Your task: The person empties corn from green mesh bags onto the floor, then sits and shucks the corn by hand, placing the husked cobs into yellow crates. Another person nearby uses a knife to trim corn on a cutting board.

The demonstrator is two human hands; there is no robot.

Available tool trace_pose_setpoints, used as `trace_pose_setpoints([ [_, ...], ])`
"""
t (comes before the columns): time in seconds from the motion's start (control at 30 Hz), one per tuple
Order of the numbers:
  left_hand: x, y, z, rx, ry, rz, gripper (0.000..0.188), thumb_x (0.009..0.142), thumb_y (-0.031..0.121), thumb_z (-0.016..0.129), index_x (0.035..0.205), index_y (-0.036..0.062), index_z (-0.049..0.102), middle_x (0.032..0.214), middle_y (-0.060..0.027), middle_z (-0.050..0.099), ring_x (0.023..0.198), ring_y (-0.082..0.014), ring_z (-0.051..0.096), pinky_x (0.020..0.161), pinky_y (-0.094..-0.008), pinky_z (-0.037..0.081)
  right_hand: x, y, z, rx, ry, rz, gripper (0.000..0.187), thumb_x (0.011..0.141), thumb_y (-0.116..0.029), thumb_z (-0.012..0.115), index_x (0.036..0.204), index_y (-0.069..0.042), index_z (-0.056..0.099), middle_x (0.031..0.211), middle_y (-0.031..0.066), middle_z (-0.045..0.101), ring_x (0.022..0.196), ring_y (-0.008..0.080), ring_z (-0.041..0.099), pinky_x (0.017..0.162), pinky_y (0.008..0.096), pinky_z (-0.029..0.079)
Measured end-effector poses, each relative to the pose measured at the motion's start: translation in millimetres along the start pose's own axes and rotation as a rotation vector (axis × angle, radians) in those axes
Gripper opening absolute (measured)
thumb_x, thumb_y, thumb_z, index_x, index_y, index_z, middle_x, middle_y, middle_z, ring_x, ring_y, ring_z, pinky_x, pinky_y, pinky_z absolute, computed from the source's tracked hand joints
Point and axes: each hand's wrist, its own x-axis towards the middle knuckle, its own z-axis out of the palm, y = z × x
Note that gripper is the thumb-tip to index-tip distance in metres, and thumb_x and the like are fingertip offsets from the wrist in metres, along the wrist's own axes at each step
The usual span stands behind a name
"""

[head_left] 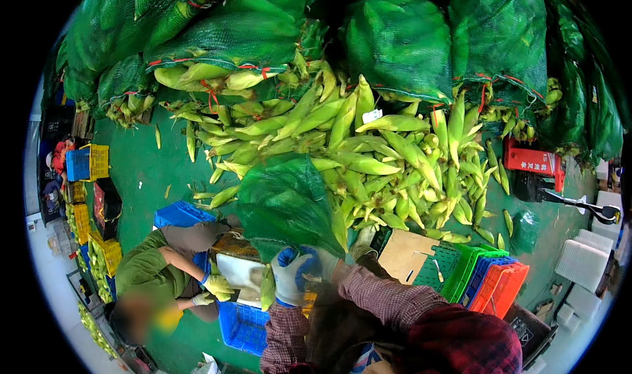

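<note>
A green mesh bag (286, 199) hangs in front of me, its far part against the corn pile. My left hand (288, 276), in a white and blue glove, is closed on the bag's near edge. Beside it my right hand (321, 263), also gloved, grips the same edge; its fingers are partly hidden by the left hand and the mesh. An ear of corn (267, 288) in green husk stands upright just left of my left hand; whether that hand touches it, I cannot tell. Beyond the bag lies a large heap of unhusked corn (368, 157).
Full green mesh sacks (398, 45) line the far side. On the left sits a co-worker (155, 262) with gloved hands near a white board (238, 272) and a blue crate (242, 324). To my right are a cardboard sheet (403, 254), a knife (438, 271) and stacked crates (500, 288).
</note>
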Motion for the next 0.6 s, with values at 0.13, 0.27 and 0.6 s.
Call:
trace_pose_setpoints([
  [0.13,-19,65,34,0.954,0.049,0.759,0.026,0.078,-0.001,0.075,0.099,0.0123,0.08,0.127,-0.0126,0.047,0.125,-0.0308,0.051,0.104,-0.039,0.045,0,-75,-4,0.219,-0.229,0.129,0.051,0.084,-0.006,0.079,0.131,-0.006,0.06,0.117,0.0111,0.068,0.111,0.0221,0.064,0.096,0.0351,0.055],
  [0.27,-24,178,119,0.318,-0.325,1.076,0.02,0.081,-0.003,0.072,0.099,0.0048,0.075,0.127,-0.018,0.058,0.119,-0.031,0.06,0.1,-0.0435,0.052,-87,-205,17,-0.47,-0.296,-0.862,0.034,0.094,-0.016,0.063,0.126,-0.004,0.062,0.12,0.0131,0.067,0.111,0.0257,0.064,0.099,0.0396,0.053],
  [0.6,-93,355,377,0.413,-0.762,1.179,0.023,0.095,0.008,0.062,0.116,0.006,0.073,0.102,-0.0083,0.072,0.098,-0.0213,0.07,0.086,-0.0332,0.055,-472,-428,112,-0.741,0.039,-1.346,0.043,0.085,-0.007,0.071,0.127,-0.012,0.065,0.119,0.0133,0.071,0.098,0.0246,0.07,0.095,0.0419,0.056],
])
